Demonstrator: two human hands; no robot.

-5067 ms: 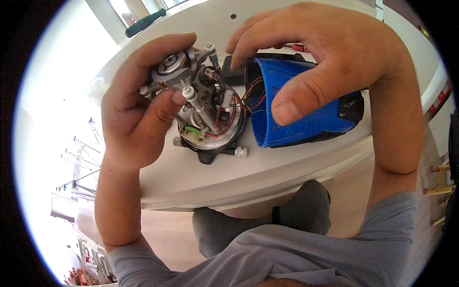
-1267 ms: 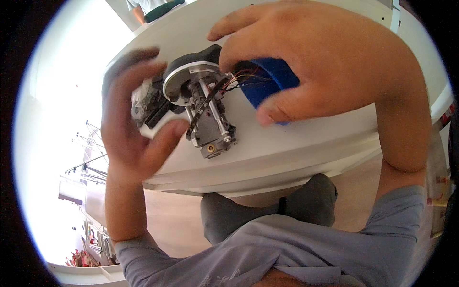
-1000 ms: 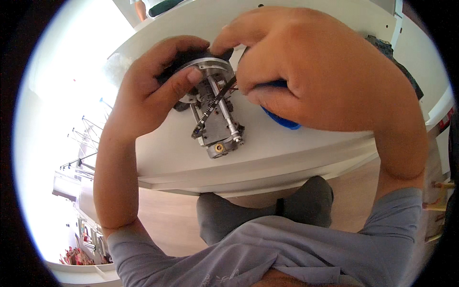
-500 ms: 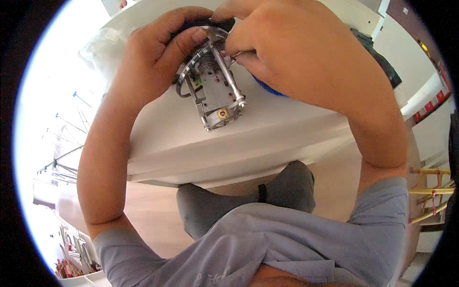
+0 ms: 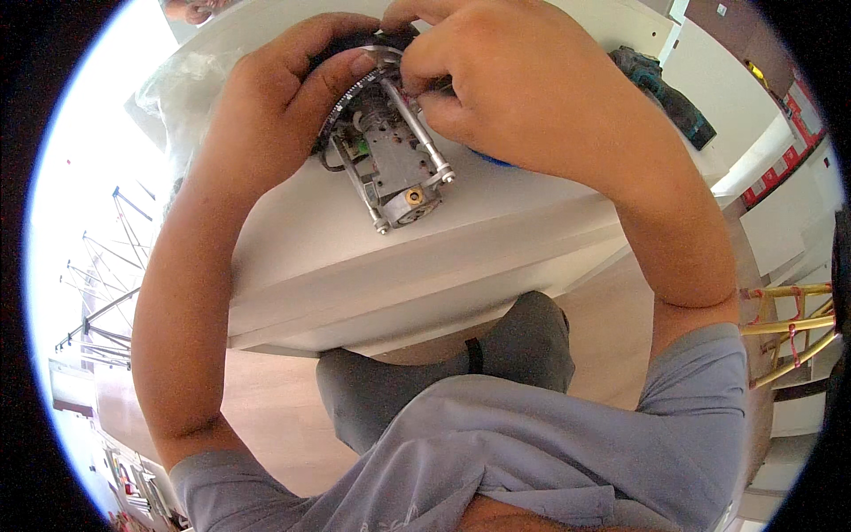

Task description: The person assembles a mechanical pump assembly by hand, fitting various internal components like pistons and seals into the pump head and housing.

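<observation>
A metal mechanism (image 5: 390,160) with two long rods and a brass-coloured fitting (image 5: 413,196) lies on the white table (image 5: 306,253), its rod end toward me. Round its far end runs a toothed ring (image 5: 347,99). My left hand (image 5: 266,111) is closed round the ring's left side, thumb pressed on top. At the right of the ring, the bent fingers of my right hand (image 5: 505,84) are pinched close against the mechanism; what they hold is hidden. Part of a blue thing (image 5: 489,160) shows beneath my right hand.
Crumpled clear plastic (image 5: 182,102) lies beyond my left forearm. A teal and black power tool (image 5: 663,96) rests to the right. Yellow bars (image 5: 789,326) stand at the far right. Skin of another person (image 5: 195,9) shows at the upper left.
My view has shifted, bringing more of the power tool into sight. My right fingers have curled in closer to the mechanism. My left hand keeps its grip.
</observation>
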